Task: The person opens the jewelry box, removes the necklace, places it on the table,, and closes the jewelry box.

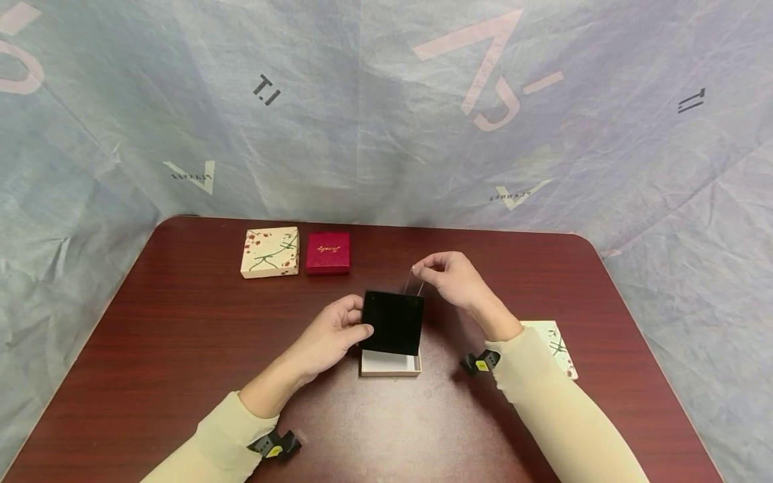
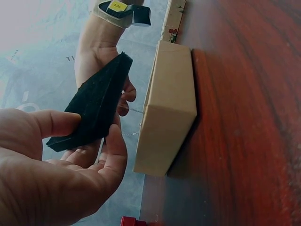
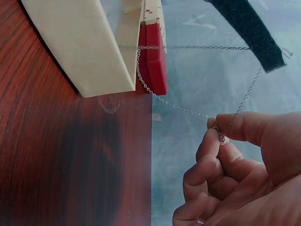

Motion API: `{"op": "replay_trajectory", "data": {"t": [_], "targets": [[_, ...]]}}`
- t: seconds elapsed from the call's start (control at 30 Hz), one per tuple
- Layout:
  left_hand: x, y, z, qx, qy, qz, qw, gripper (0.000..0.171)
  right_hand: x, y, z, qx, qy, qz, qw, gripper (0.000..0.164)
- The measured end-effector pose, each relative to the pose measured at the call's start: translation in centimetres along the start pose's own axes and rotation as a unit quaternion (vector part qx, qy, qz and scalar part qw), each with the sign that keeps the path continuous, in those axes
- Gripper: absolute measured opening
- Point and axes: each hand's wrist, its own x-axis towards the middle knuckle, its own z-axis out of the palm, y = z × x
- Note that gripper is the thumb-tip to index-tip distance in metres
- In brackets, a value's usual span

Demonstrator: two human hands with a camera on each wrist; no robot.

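A fine chain (image 3: pixel 183 110) hangs at the middle of the frame, just right of centre, drawn between a black pad (image 1: pixel 392 322) and the person's right hand (image 1: pixel 455 278). In the right wrist view that hand has thumb and fingertips pressed together, pinching a bunched bit of chain, with strands running from there to the pad's edge and toward the box — I can't tell whether they touch its rim. The left hand (image 1: pixel 332 333) has the pad by its left edge, thumb on the face and fingers behind, the grip closed only as far as the pad's thickness allows. The pad is tilted, up off the table, and hides much of the open box (image 1: pixel 391 373) below it, whose pale inside shows at the near end. A flowered piece (image 1: pixel 555 345) lies at the right of the frame, partly behind the right sleeve (image 1: pixel 543 396); box or lid, I can't say. Over at the upper left of the table (image 1: pixel 181 349) sit a flowered box (image 1: pixel 270 251) and, just right of it, a red box (image 1: pixel 328 251) with gold lettering. Each wrist wears a small black device with a yellow label — and beyond the table hangs a creased, pale cloth (image 1: pixel 362 100) printed with letters.
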Motion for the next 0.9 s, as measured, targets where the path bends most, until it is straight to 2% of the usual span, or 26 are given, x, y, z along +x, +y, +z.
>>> {"op": "replay_trajectory", "data": {"t": [0.43, 0.63, 0.9], "targets": [[0.0, 0.1, 0.0, 0.006, -0.001, -0.002, 1.0000, 0.032, 0.5, 0.2, 0.2, -0.015, -0.003, -0.002, 1.000, 0.019], [0.0, 0.1, 0.1, 0.011, 0.015, -0.016, 0.9997, 0.036, 0.7, -0.1, 0.1, -0.014, -0.008, -0.007, 1.000, 0.018], [0.1, 0.0, 0.0, 0.012, 0.019, -0.023, 0.9995, 0.037, 0.2, -1.1, -0.6, -0.031, -0.010, -0.037, 0.999, 0.015]]}}
